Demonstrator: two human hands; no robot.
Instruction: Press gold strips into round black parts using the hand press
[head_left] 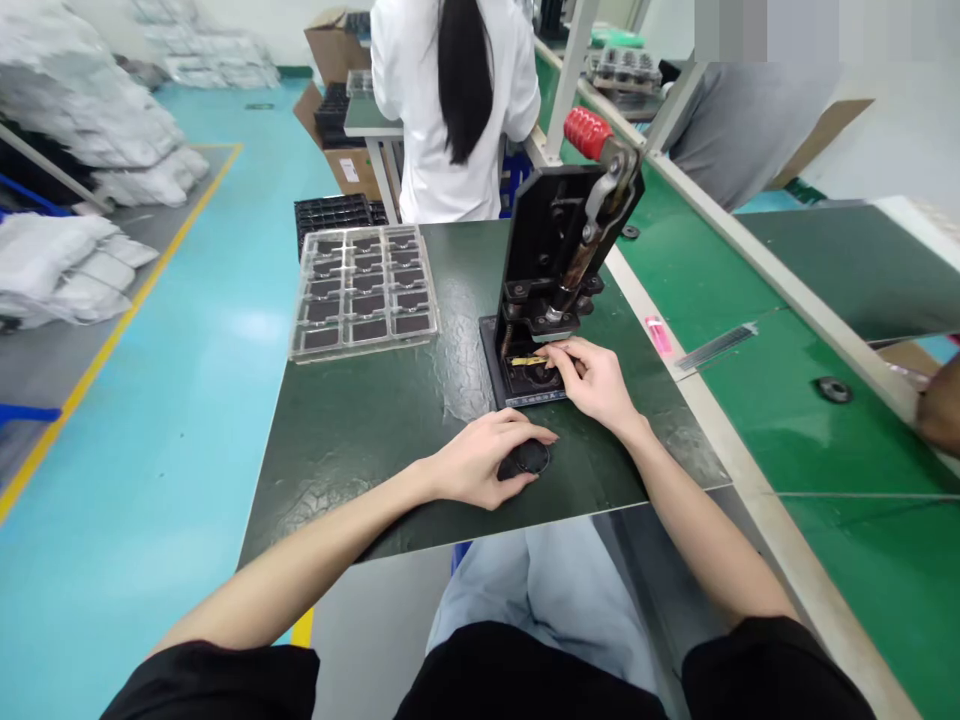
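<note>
Room: teal floor (150, 520) w/ yellow line (112, 340) ran along white bagged goods (90, 130) at 10 o'clock.
Co-workers: person in white coat (450, 120) stood at 12, back turned; another person's hand (941, 405) showed at 3, by green conveyor bench (847, 500).
Work surface: dark green mat (360, 470), cracked in places, lay in front of wearer.
Tray: clear plastic tray (364, 290) of dark square pieces sat on mat at 11, black crates (330, 212) behind it.
Press: black hand-lever press (559, 250) w/ red grip (587, 133) stood on mat at 1.
R hand (589, 378): fingertips (551, 352) together, pinching small brass strip (529, 361) at press base.
L hand (480, 460): cupped on round black disc (525, 459), at 12 on mat; grip strength can't tell.
</note>
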